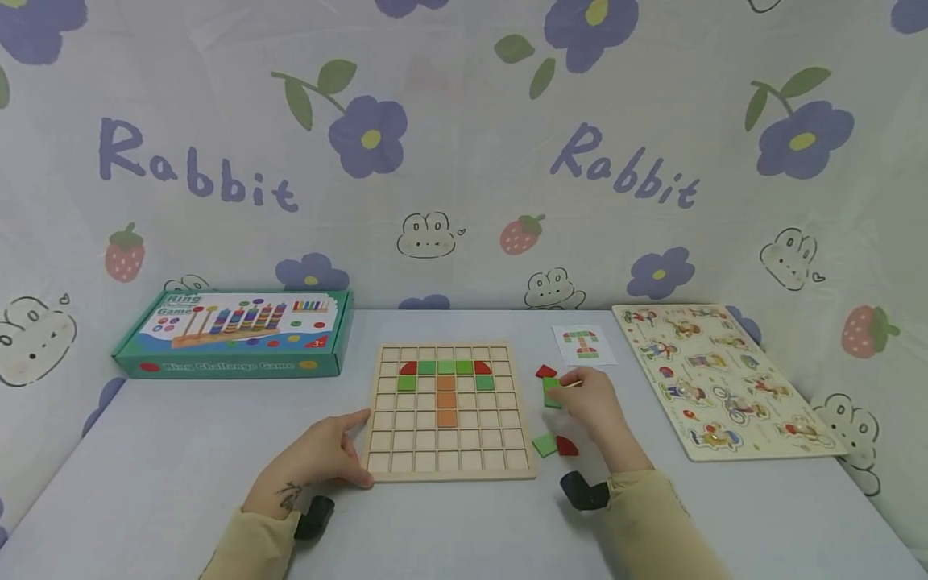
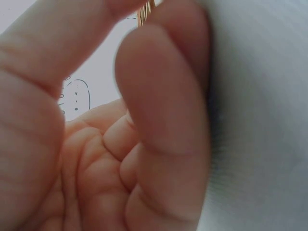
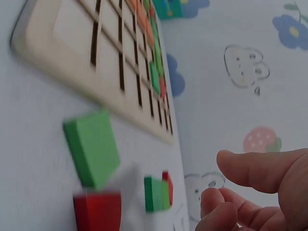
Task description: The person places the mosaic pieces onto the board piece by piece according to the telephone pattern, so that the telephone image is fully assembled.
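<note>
A wooden grid board [image 1: 416, 461] lies on the table, with red quarter-round, green square and orange square tiles [image 1: 446, 400] set in its cells in a T-like shape. The thumb and index finger of my left hand [image 1: 319, 457] touch the board's left side and near-left corner; in the left wrist view the other fingers are bent. My right hand [image 1: 593, 407] hovers by green tiles [image 1: 551, 393] right of the board. In the right wrist view its thumb and fingers are apart, with nothing visible between them. Nearer me lie a green tile [image 3: 94, 149] and a red quarter-round tile [image 3: 97, 211].
A pattern card [image 1: 605, 348] lies behind the right hand, near another red tile [image 1: 546, 371]. A green ring game box [image 1: 239, 334] stands at the back left. On the right lies a wooden picture puzzle [image 1: 725, 379]. A printed cloth backs the table.
</note>
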`<act>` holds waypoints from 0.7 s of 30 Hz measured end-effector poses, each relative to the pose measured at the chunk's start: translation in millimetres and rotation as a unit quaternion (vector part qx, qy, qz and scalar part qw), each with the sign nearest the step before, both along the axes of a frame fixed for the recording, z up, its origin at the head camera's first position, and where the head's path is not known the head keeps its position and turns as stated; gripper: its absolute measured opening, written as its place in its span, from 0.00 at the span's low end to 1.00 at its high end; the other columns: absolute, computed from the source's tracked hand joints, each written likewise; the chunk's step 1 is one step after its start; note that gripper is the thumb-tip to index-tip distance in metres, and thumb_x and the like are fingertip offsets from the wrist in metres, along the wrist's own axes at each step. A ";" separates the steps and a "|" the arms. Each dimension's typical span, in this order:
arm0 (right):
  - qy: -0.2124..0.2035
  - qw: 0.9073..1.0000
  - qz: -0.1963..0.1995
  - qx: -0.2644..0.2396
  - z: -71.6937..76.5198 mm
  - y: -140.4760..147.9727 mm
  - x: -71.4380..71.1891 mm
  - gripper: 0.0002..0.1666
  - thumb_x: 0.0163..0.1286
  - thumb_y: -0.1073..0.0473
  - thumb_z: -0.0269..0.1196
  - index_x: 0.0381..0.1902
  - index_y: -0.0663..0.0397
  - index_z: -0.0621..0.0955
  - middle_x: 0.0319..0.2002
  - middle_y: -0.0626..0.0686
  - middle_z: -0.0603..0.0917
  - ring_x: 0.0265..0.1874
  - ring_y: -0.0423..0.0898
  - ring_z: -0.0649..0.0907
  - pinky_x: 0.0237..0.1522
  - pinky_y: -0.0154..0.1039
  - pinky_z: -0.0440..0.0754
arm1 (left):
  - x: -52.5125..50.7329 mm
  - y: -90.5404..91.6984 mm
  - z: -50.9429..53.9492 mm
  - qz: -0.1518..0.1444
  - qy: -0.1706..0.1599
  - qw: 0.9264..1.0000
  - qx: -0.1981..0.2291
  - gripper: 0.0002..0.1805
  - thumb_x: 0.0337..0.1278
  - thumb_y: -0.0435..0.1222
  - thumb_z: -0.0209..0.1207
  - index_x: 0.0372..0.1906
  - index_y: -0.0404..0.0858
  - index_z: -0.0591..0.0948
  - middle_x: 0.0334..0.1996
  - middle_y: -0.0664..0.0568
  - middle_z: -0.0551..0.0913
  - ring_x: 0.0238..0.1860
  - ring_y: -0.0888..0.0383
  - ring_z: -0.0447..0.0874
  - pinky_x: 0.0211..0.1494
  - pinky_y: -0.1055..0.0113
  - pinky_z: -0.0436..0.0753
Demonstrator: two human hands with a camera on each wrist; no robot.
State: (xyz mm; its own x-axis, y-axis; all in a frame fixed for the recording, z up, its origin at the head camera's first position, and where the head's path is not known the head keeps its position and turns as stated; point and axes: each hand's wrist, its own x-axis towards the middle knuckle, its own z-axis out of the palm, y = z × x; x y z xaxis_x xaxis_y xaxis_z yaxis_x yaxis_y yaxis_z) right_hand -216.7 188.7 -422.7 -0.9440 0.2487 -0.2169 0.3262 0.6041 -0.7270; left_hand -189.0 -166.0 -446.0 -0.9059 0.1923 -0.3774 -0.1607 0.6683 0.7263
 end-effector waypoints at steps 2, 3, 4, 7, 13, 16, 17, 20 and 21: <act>-0.010 1.000 -0.004 0.007 -1.5 8.5 -1.0 0.19 0.60 0.56 0.62 0.45 0.62 0.75 0.39 0.59 0.76 0.33 0.49 0.75 0.29 0.36 0.71 | -0.2 0.0 -0.6 0.001 0.000 1.000 0.000 0.56 0.23 0.32 0.76 0.69 0.43 0.62 0.16 0.51 0.76 0.16 0.61 0.67 0.21 0.69 0.65; -0.015 1.000 -0.003 0.010 -2.2 12.3 -1.1 0.18 0.60 0.56 0.62 0.44 0.62 0.74 0.39 0.59 0.76 0.34 0.50 0.74 0.30 0.36 0.71 | -0.3 -0.1 -0.9 0.001 0.000 1.000 0.000 0.56 0.23 0.32 0.76 0.69 0.43 0.62 0.16 0.51 0.76 0.16 0.61 0.67 0.21 0.69 0.65; -0.019 1.000 -0.001 0.013 -3.0 15.7 -0.9 0.18 0.60 0.56 0.62 0.44 0.62 0.74 0.39 0.59 0.75 0.34 0.50 0.74 0.30 0.37 0.71 | -0.4 -0.1 -1.2 0.000 0.000 1.000 -0.001 0.56 0.23 0.32 0.76 0.69 0.43 0.63 0.16 0.51 0.76 0.16 0.61 0.67 0.21 0.69 0.65; -0.028 0.999 0.011 0.013 -4.7 23.8 1.5 0.17 0.60 0.57 0.62 0.43 0.61 0.74 0.37 0.58 0.75 0.33 0.49 0.74 0.31 0.37 0.71 | -0.5 -0.4 -1.8 -0.002 0.004 1.000 -0.004 0.56 0.23 0.33 0.77 0.69 0.43 0.63 0.16 0.51 0.76 0.17 0.61 0.68 0.21 0.69 0.66; -0.065 0.996 0.063 0.026 -8.9 29.0 12.2 0.13 0.55 0.59 0.67 0.36 0.58 0.78 0.31 0.54 0.75 0.31 0.48 0.73 0.30 0.38 0.69 | 0.1 -0.8 -1.7 -0.005 0.008 1.000 -0.009 0.56 0.22 0.34 0.77 0.69 0.43 0.62 0.16 0.51 0.76 0.16 0.61 0.68 0.21 0.68 0.66; -0.076 0.992 0.090 0.043 -10.3 25.5 18.5 0.13 0.52 0.58 0.69 0.33 0.57 0.78 0.29 0.53 0.75 0.30 0.48 0.73 0.30 0.38 0.69 | 0.2 -1.1 -1.1 -0.007 0.008 1.000 -0.011 0.57 0.22 0.34 0.77 0.69 0.43 0.62 0.16 0.51 0.77 0.16 0.61 0.68 0.21 0.68 0.66; -0.077 0.991 0.098 0.048 -10.5 23.8 20.6 0.13 0.52 0.58 0.69 0.32 0.57 0.78 0.28 0.53 0.76 0.30 0.47 0.73 0.29 0.38 0.69 | 0.1 -1.0 -1.0 -0.007 0.006 1.000 -0.011 0.57 0.22 0.34 0.77 0.69 0.43 0.62 0.16 0.51 0.77 0.16 0.61 0.68 0.21 0.68 0.66; -0.073 0.988 0.118 0.070 -11.0 19.2 26.3 0.14 0.49 0.59 0.71 0.32 0.56 0.79 0.28 0.52 0.77 0.29 0.47 0.74 0.29 0.38 0.70 | -0.8 -1.0 -1.3 -0.006 0.004 1.000 -0.008 0.56 0.22 0.33 0.77 0.69 0.43 0.62 0.16 0.51 0.77 0.16 0.61 0.68 0.21 0.69 0.66; -0.071 0.987 0.123 0.078 -11.1 17.9 27.8 0.14 0.48 0.59 0.71 0.32 0.56 0.79 0.28 0.52 0.78 0.29 0.47 0.74 0.29 0.38 0.70 | -1.2 -1.0 -1.6 -0.006 0.003 1.000 -0.007 0.56 0.23 0.33 0.77 0.69 0.43 0.62 0.16 0.51 0.77 0.16 0.61 0.68 0.21 0.69 0.66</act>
State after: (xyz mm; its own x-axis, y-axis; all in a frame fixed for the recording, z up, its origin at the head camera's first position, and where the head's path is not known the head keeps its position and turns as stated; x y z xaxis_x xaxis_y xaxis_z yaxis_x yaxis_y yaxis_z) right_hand -188.9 206.5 -433.8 -0.9427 0.0560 -0.3289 0.2472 0.7795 -0.5756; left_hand -190.2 -167.0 -447.5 -0.9057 0.1986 -0.3746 -0.1479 0.6801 0.7181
